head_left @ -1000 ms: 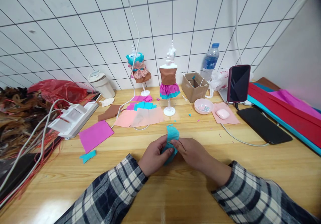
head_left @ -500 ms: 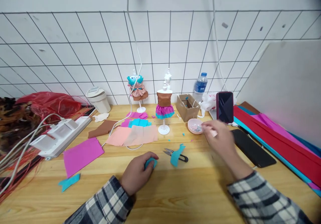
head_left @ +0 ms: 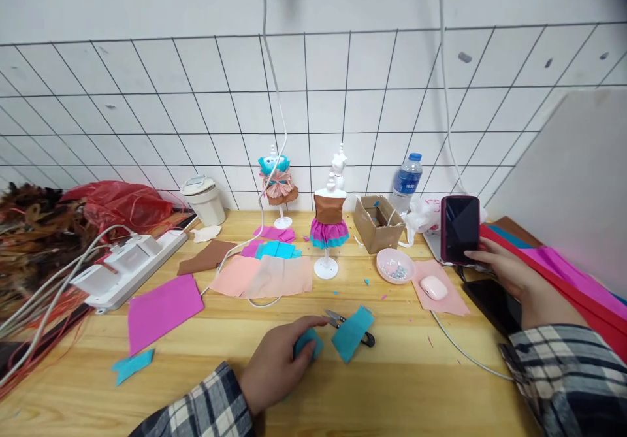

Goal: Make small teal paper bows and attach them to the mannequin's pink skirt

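Observation:
My left hand (head_left: 277,365) rests on the table, curled around a teal fabric piece (head_left: 308,344) that shows between thumb and fingers. Its index fingertip reaches the blades of small thread snips (head_left: 335,318). Another teal fabric strip (head_left: 353,334) lies across the snips and hides their middle. Over at the right, my right hand (head_left: 522,277) is at the lower right edge of an upright smartphone (head_left: 459,228). One digit overlaps the screen's corner; the other fingers are partly hidden. A small dress form (head_left: 329,218) wears a brown top and a magenta skirt with teal trim.
A pink bowl (head_left: 394,260) holds small shiny pieces. Beside it, a white case (head_left: 434,287) sits on pink fabric. Behind stand a cardboard box (head_left: 379,228), a water bottle (head_left: 407,179) and another dressed form (head_left: 280,189). A power strip (head_left: 132,274) and cables lie left.
My right hand has moved right from the pink bowl to the smartphone, uncovering the white case. My left hand stays on the teal fabric piece. The view has shifted slightly.

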### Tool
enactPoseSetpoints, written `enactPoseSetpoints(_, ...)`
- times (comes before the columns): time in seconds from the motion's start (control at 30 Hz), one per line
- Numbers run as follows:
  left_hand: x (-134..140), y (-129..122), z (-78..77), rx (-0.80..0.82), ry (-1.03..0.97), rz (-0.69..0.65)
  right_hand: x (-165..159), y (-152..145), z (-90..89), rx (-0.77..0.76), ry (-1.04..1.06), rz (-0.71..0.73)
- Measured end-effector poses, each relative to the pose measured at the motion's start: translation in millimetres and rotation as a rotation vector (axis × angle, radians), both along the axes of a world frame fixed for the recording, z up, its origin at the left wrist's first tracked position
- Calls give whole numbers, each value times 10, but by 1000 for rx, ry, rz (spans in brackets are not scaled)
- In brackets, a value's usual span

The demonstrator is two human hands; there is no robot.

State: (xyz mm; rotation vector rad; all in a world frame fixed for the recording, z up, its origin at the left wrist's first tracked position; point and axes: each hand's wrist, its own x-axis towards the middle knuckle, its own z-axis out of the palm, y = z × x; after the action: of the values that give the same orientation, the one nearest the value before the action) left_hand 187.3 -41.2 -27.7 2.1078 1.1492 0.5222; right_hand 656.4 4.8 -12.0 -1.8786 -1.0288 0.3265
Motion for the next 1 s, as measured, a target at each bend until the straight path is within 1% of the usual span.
enactPoseSetpoints(0.03,5,-1,6,-7,7,4,22,10,-6,-38,174,82)
enactPoseSetpoints(0.07,11,-1,11,-13,14,7,45,21,-14,-67,313,133)
enactPoseSetpoints(0.1,17,-1,15,-19,19,9,67,34,-23,-82,400,154)
enactPoseSetpoints(0.3,28,-3,22,-28,37,17,128,108,-117,-65,438,76)
enactPoseSetpoints(0.57,30,2,33,-31,63,3,257,125,-247,-62,424,116)
enactPoseSetpoints(0.73,19,15,21,-38,61,-9,333,64,-251,-87,430,198)
enactPoseSetpoints(1.0,20,22,11,-35,105,-14,288,72,-253,-61,430,180)
